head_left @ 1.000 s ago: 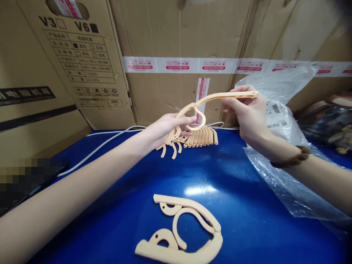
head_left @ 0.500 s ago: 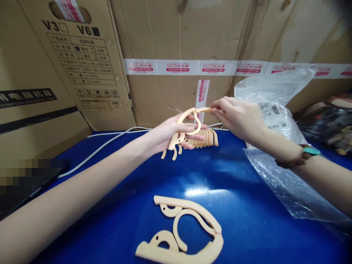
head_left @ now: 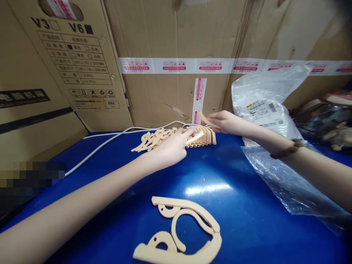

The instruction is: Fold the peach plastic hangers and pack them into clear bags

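My left hand (head_left: 173,146) is closed on a cream plastic hanger arm (head_left: 196,138), its tip pointing right. To the right, my right hand (head_left: 224,121) pinches another curved cream hanger piece (head_left: 202,118). Whether the two pieces are joined is hidden from me. Just behind my hands, a row of cream hanger arms (head_left: 210,137) stands side by side. Left of that row lies a pile of cream hanger hooks (head_left: 150,140), partly covered by my left hand. Nearer to me, a folding hanger (head_left: 202,253) lies folded flat on the table, its hook between its arms.
Cardboard boxes (head_left: 154,99) wall off the back of the blue table (head_left: 176,183). A white cable (head_left: 96,157) runs along the left. At the right lies a clear plastic bag (head_left: 261,117) with a label, and a dark bundle (head_left: 327,121) sits beyond it.
Both hands have come down toward the row of arms. The hook seen in my left hand no longer shows there, and the pile of hooks is now uncovered.
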